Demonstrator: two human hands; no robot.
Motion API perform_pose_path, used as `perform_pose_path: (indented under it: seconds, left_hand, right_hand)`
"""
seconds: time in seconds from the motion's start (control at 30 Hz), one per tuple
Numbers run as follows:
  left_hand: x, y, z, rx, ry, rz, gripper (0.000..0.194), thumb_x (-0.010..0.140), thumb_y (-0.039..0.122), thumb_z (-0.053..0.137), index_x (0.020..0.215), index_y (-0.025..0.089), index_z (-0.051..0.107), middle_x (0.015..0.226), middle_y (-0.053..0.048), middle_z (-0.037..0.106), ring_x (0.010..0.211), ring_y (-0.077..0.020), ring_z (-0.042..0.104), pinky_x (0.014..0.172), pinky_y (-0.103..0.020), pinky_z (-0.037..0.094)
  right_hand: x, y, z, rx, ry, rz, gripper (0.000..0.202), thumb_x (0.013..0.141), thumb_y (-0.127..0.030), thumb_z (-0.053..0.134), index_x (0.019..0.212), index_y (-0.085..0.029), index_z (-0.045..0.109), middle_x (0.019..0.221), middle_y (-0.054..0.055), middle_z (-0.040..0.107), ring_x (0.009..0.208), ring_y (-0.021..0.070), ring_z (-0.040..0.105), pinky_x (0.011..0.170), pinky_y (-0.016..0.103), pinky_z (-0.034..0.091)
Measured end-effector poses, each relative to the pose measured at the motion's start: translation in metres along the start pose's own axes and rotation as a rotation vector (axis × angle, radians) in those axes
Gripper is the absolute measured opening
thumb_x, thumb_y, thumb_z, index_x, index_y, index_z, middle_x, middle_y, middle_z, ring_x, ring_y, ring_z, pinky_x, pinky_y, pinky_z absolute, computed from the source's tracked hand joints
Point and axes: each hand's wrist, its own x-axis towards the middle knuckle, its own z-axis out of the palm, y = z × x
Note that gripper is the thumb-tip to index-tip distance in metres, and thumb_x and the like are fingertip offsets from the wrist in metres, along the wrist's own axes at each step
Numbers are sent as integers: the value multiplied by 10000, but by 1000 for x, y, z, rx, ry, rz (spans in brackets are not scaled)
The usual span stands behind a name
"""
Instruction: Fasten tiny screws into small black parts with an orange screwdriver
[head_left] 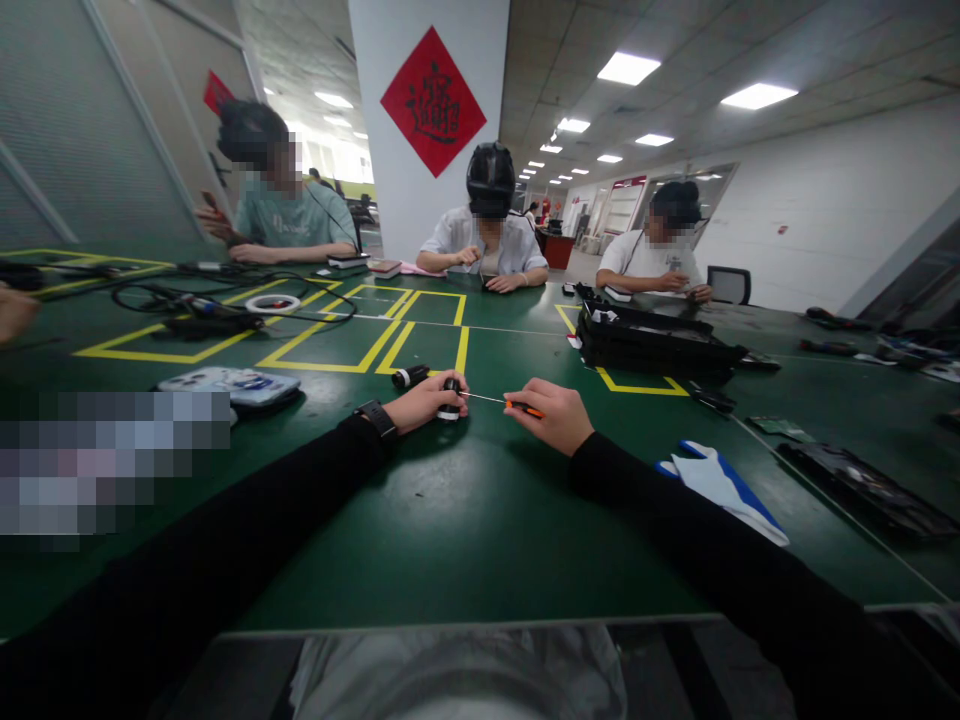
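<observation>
My left hand grips a small black cylindrical part with a pale band at its base, upright on the green table. In my right hand is a screwdriver with an orange and black handle. Its thin shaft points left, and the tip reaches the side of the black part; whether it sits in a screw I cannot tell. Just behind my left hand lies another black cylindrical piece with a white end.
A phone lies left of my left hand. Cables and a tape roll are farther back. Toward the right are a black tray-like housing, a blue-white glove and a dark component. Several people sit around the table.
</observation>
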Motion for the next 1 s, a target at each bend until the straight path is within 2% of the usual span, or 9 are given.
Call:
perform_pose_path:
  seconds: [0.1,0.2,0.33,0.6,0.7,0.77,0.83,0.9,1.0]
  left_hand:
    - [-2,5,3,-168,-24,-35,201,620,87,549,786,161,463,694,20,497,596,-95,538,593,-259,445]
    - [-3,9,8,-309,-25,-70,144,644,133,544,760,159,463,676,13,476,579,-94,509,566,-254,439]
    - [-2,10,15,-399,-5,-82,99,685,150,539,711,153,444,632,12,434,535,-78,460,499,-212,401]
    - [1,9,12,-539,15,-103,61,743,107,426,701,147,407,658,1,422,506,-65,425,442,-173,376]
    - [-1,10,14,-596,65,-116,64,756,106,385,722,146,422,661,-6,430,499,-68,422,428,-169,381]
    - [-3,12,21,-632,94,-131,80,766,105,371,733,144,433,664,-11,438,494,-69,421,419,-166,383]
    - [-4,14,32,-680,84,-147,88,778,111,372,735,140,443,665,-12,444,492,-64,422,417,-158,386]
    - [-6,15,44,-729,57,-167,86,792,129,385,750,133,460,669,-14,456,501,-58,432,433,-151,402]
    - [-6,14,57,-778,76,-205,134,817,192,390,781,114,494,645,-17,467,493,-55,436,439,-151,418]
  right_hand:
    - [3,-6,-6,-48,32,-21,238,847,-360,478,966,-213,622,857,52,605,804,151,532,680,256,387]
    - [5,-12,-12,-49,73,-10,214,844,-362,483,881,-198,616,836,55,606,814,163,518,710,275,385]
    - [8,-15,-18,-23,99,-10,212,834,-371,500,829,-185,602,814,56,601,795,164,512,706,280,386]
    - [4,8,-17,59,120,-68,201,804,-371,542,850,-185,602,800,52,600,769,159,524,694,271,393]
    - [4,7,-13,155,182,56,242,824,-367,507,942,-170,584,832,54,587,766,152,520,705,268,393]
    - [6,-2,-8,255,218,177,268,858,-355,442,1001,-163,562,854,51,572,754,138,514,694,256,391]
    - [9,-13,0,366,219,282,272,861,-363,425,976,-159,562,786,25,551,677,117,491,638,236,383]
    - [13,-25,10,457,192,357,271,817,-397,488,913,-157,569,654,-19,494,564,95,427,560,218,354]
    - [18,-39,21,558,202,408,268,765,-398,549,872,-153,577,605,-41,461,514,78,373,514,207,321]
